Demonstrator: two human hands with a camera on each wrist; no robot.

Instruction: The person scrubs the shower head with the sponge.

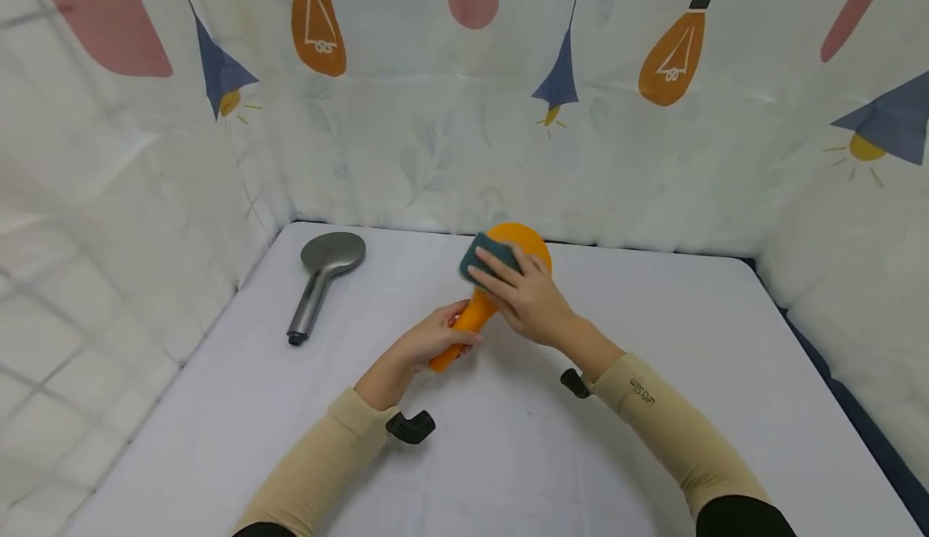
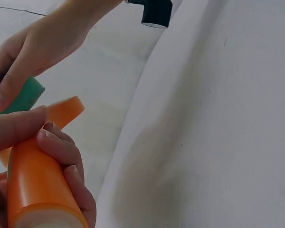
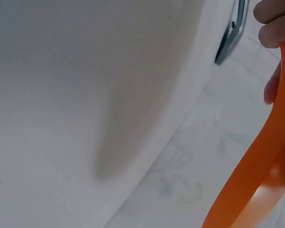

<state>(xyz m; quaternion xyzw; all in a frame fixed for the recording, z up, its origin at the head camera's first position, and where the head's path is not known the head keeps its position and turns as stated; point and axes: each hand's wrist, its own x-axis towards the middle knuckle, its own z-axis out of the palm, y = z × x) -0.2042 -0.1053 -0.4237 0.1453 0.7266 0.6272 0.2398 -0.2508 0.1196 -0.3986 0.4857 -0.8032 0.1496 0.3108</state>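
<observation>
My left hand (image 1: 430, 337) grips the handle of an orange round-headed object (image 1: 532, 240), held tilted above the table. Its fingers and thumb wrap the orange handle (image 2: 40, 178), whose near end looks cream-coloured in the left wrist view. With the right hand (image 1: 539, 305) I hold a dark green sponge (image 1: 473, 261) against the round head, fingers spread over it. The sponge (image 2: 31, 95) shows partly behind the right thumb in the left wrist view. The right wrist view shows the orange rim (image 3: 249, 183) up close; the right hand is almost wholly outside it.
A grey shower head (image 1: 332, 253) lies on the white-covered table (image 1: 639, 440) at the back left, its handle toward me. Curtains (image 1: 435, 142) printed with lamps and bulbs stand behind the table and along its sides. Black mounts (image 1: 411, 427) stick out at both wrists.
</observation>
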